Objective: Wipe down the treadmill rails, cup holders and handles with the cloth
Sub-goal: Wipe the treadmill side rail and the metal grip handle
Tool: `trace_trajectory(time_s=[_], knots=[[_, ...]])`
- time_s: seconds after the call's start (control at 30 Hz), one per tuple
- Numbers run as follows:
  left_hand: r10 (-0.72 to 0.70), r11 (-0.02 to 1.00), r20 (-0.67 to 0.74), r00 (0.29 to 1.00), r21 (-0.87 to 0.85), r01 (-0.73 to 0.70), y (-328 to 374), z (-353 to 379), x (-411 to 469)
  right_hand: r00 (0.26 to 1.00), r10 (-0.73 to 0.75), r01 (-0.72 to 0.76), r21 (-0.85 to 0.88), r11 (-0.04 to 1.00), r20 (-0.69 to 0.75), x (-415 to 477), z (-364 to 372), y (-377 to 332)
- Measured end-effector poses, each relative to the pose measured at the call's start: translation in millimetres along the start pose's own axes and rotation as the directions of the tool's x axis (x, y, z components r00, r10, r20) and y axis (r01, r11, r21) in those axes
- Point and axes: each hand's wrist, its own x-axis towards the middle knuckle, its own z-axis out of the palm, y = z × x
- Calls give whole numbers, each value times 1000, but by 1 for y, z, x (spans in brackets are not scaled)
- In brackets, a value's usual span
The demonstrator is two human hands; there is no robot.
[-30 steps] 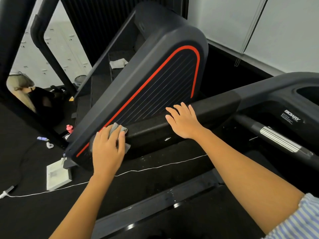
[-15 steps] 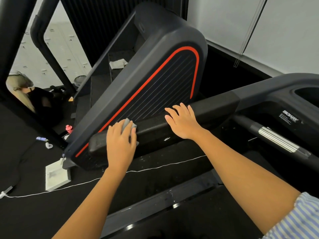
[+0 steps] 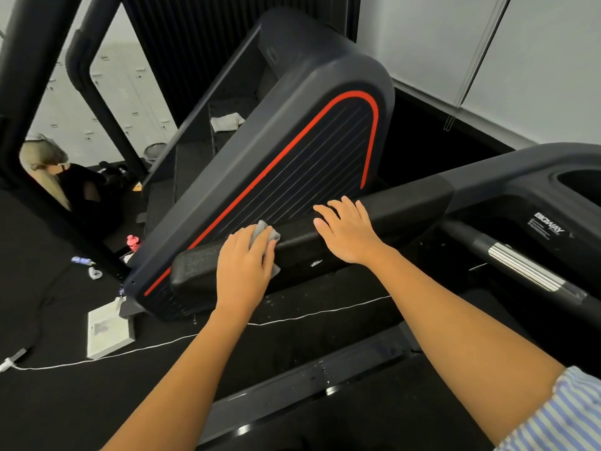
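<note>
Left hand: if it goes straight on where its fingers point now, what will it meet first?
Probably the ribbed side panel with the red stripe, just beyond the padded rail where the left hand presses the cloth. Depth is unclear.

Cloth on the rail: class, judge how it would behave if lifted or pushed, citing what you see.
The cloth is probably floppy: it bunches in folds under the left hand and a corner droops over the rail. Likely light, since it looks thin. It may drag slightly when pushed, as the rail looks matte and padded.
</note>
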Motion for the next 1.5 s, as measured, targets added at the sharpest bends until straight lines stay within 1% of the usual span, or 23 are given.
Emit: trace_trajectory(time_s=[0.07, 0.17, 0.23, 0.27, 0.37, 0.47, 0.53, 0.6, 0.73, 0.93, 1.2, 1.33, 1.5], knots=[[-58, 998, -36, 998, -31, 57, -2, -2, 4, 1000, -9, 9, 0, 1000, -1, -1, -1, 0], [-224, 973, -79, 971, -72, 218, 9, 2, 14, 1000, -8, 8, 29, 1000, -5, -2, 0, 0], [-283, 957, -64, 957, -77, 278, 19, 7, 23, 1000, -2, 2, 45, 999, -2, -2, 0, -1], [-289, 955, -40, 956, -88, 285, 23, 9, 26, 1000, -1, 1, 44, 999, -1, -2, 1, -1], [-215, 970, 12, 977, -114, 215, 34, 16, 30, 1000, 0, 0, 39, 999, -14, -2, 3, -1], [-60, 993, 10, 998, -104, 61, 41, 19, 22, 1000, -7, 8, 33, 999, -27, -1, 3, 0], [40, 994, 18, 999, -105, -37, 34, 16, 18, 1000, -9, 10, 33, 999, -29, -1, 4, 1], [86, 990, 46, 995, -118, -80, 22, 10, 15, 1000, -6, 7, 32, 999, -29, -1, 5, 1], [92, 989, 57, 994, -124, -84, 11, 1, 11, 1000, -1, 2, 39, 999, -32, -1, 6, 2], [60, 977, 41, 997, -207, -50, 15, 2, 10, 999, 21, -19, 41, 999, -41, -3, 5, 0], [96, 965, 64, 993, -251, -77, 9, 4, 10, 996, 87, -87, 21, 996, -28, -8, 3, -11], [104, 965, 74, 992, -251, -82, 8, 5, 11, 994, 108, -108, 1, 994, -21, -10, 3, -14], [74, 970, 82, 994, -235, -53, 10, 4, 11, 997, 83, -83, -44, 996, -6, -18, 2, -14]])
